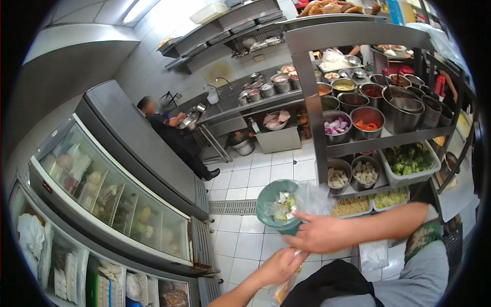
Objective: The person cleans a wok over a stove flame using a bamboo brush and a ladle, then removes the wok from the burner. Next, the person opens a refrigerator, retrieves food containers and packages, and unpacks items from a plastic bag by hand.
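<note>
Low in the middle of the view, my left hand (280,266) is closed on the top of a clear plastic bag (284,289) with something yellowish inside. My right hand (318,233) reaches in from the right, just above and touching near my left hand, its index finger stretched out and the others partly curled. Whether the right fingers pinch anything is hard to make out. Behind the hands stands a green bin (264,201) with a clear liner and scraps in it.
A metal rack (378,145) with pots and vegetable baskets stands at the right. Glass-door fridges (110,197) line the left. A person in dark clothes (171,134) holds metal bowls by the back counter (230,110). A floor drain (232,207) crosses the white tiles.
</note>
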The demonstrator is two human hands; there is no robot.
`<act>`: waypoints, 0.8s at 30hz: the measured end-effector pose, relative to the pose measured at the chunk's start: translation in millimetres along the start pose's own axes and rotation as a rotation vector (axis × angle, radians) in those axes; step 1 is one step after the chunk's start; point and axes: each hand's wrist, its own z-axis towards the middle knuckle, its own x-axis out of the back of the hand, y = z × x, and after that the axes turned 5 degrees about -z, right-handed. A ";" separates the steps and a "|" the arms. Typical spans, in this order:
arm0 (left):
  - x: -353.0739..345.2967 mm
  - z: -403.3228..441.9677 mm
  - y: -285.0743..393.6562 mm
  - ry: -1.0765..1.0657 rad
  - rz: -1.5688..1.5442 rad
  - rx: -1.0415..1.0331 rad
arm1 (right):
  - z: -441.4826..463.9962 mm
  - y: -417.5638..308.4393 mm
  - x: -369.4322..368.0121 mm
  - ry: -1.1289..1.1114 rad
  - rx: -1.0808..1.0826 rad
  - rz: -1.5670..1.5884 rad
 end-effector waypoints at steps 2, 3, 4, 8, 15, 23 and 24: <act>11.6 -26.5 11.2 -0.019 0.083 0.037 | -11.6 9.0 -7.5 -0.166 -0.030 0.238; 16.9 -34.0 14.2 -0.018 0.122 0.050 | -18.0 8.2 -1.3 -0.165 -0.012 0.303; 21.1 -41.7 19.0 -0.022 0.180 -0.013 | -25.1 2.4 9.9 -0.169 0.011 0.372; 26.6 -69.6 28.5 0.067 0.305 -0.247 | -36.6 -3.7 33.1 -0.218 0.017 0.600; 66.4 -69.7 32.7 0.229 0.442 -0.401 | -40.0 18.3 51.2 -0.196 -0.168 0.660; 80.1 -56.8 16.9 0.232 0.519 -0.453 | -63.5 22.1 8.1 0.002 -0.276 0.705; 80.0 -54.6 16.0 0.215 0.525 -0.463 | -63.9 18.9 8.4 -0.013 -0.321 0.720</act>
